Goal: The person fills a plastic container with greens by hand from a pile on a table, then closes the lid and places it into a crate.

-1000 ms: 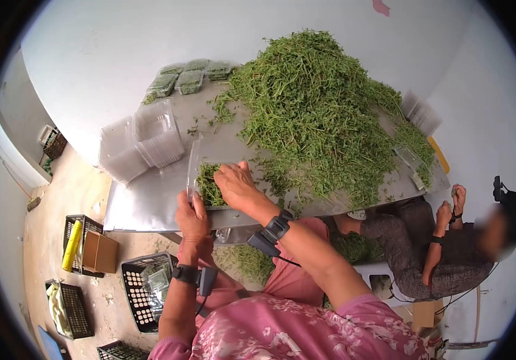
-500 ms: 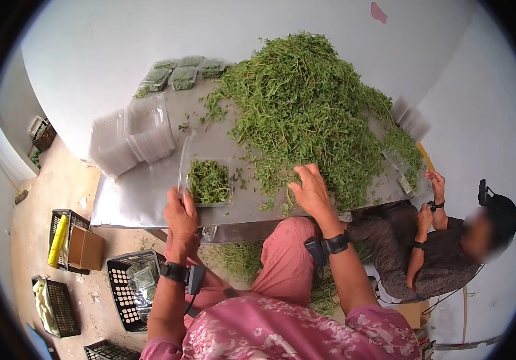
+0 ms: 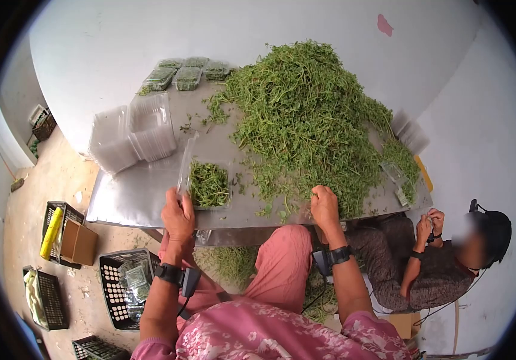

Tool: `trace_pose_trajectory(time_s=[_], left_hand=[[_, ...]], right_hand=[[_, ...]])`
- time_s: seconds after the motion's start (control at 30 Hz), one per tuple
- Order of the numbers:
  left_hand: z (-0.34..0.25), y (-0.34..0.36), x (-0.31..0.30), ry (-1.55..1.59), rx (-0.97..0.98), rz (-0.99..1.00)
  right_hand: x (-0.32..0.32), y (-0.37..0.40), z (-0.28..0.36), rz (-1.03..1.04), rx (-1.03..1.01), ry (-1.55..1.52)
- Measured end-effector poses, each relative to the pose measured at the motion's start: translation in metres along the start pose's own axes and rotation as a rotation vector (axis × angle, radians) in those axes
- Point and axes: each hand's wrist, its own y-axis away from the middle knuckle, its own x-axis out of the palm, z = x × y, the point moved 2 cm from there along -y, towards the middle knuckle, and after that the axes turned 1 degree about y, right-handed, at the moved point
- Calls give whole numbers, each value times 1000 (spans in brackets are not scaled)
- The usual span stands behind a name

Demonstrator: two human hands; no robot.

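Note:
My left hand (image 3: 178, 213) grips the near left edge of a clear plastic clamshell box (image 3: 229, 203), its fingers closed on the rim. The box lies on the metal table with its lid (image 3: 186, 165) raised on the left side. Leafy green sprigs (image 3: 208, 182) fill the tray part. At the front edge of a large heap of loose greens (image 3: 309, 114), my right hand (image 3: 324, 207) is closed, fingers curled in; whatever it may hold is hidden.
Stacked clear boxes (image 3: 150, 129) stand at left on the table (image 3: 123, 201); several filled boxes (image 3: 187, 77) sit behind. Black crates (image 3: 111, 282) are on the floor at left. A co-worker (image 3: 432, 270) sits at right, beside another box of greens (image 3: 396, 174).
My right hand has shifted slightly right and nearer me, and its spread fingers have curled closed. My left hand stays on the box. The co-worker's raised hand has come down.

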Motion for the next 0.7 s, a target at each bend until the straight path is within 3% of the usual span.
trace_pose_trajectory(time_s=[0.27, 0.4, 0.53, 0.7], left_hand=[[2, 0, 2, 0, -4, -1], [1, 0, 1, 2, -8, -20], [2, 0, 2, 0, -8, -36], [3, 0, 3, -27, 6, -51]], right_hand=[[-14, -60, 10, -152, -42, -116], [0, -84, 9, -136, 17, 156], [18, -99, 8, 231, 309, 268], [37, -101, -16, 138, 132, 168]])
